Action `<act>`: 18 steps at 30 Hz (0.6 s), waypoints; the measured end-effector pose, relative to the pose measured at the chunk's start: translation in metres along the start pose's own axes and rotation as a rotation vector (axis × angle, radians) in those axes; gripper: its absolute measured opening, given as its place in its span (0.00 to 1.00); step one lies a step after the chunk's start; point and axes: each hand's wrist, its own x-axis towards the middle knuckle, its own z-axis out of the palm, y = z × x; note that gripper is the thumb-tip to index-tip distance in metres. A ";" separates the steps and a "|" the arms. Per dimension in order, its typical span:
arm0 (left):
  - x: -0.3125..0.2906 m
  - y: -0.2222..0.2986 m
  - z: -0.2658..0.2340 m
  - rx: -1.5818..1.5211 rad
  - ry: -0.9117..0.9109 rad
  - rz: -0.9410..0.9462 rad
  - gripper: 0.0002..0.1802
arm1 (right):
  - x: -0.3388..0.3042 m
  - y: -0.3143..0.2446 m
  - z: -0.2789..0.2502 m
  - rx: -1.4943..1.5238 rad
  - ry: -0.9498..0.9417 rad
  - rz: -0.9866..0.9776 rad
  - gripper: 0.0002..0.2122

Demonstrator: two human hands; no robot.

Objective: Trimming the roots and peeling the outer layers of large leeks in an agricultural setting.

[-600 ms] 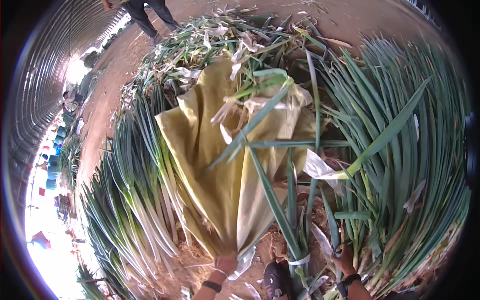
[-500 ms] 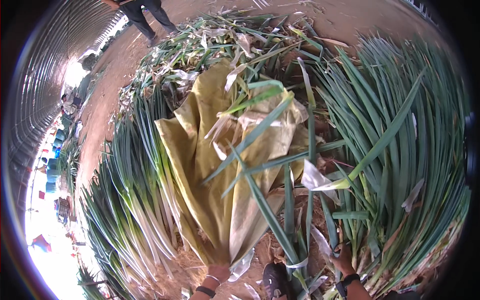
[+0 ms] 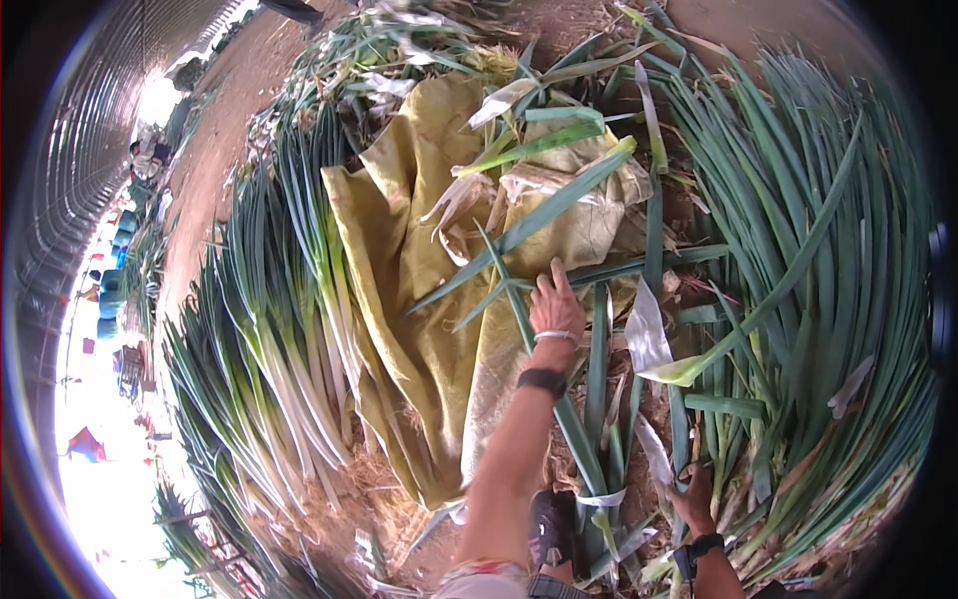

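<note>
My left hand (image 3: pixel 555 307) reaches forward over a yellow woven sack (image 3: pixel 404 240), fingers stretched toward long green leaves lying across it. A white band and a dark band circle that wrist. Whether the fingertips touch a leaf is hard to tell. The sack lies creased on the ground between two piles of long green onions. Low on the right, my right hand (image 3: pixel 692 499) is curled beside the right pile (image 3: pixel 828 290); what its fingers close on, if anything, is unclear. Between my hands, several green leaves are gathered by a white tie (image 3: pixel 601 498) near my shoe (image 3: pixel 553 534).
Green onions with white stems (image 3: pixel 289 389) lie in a row on the left, roots toward me. Beyond the sack is a heap of trimmed leaves (image 3: pixel 399 50). A person's dark-clothed leg (image 3: pixel 291 10) shows at the top. A ribbed wall (image 3: pixel 90 120) curves along the left.
My left hand has left the near end of the sack and moved forward and right over the crossed leaves. My right hand stays low on the right. The view has shifted slightly.
</note>
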 end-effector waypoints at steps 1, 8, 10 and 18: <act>0.008 0.002 0.009 0.086 -0.123 -0.089 0.34 | 0.001 -0.001 -0.001 0.008 0.008 -0.007 0.22; -0.036 0.068 0.029 -1.019 -0.392 -0.020 0.17 | 0.002 -0.002 0.000 -0.037 -0.052 -0.026 0.25; -0.085 0.123 0.032 -0.865 -0.679 0.150 0.21 | 0.001 0.013 -0.003 -0.086 -0.026 -0.017 0.27; -0.115 0.096 -0.043 -1.273 -0.807 0.277 0.33 | 0.004 0.031 0.015 -0.092 0.084 -0.185 0.24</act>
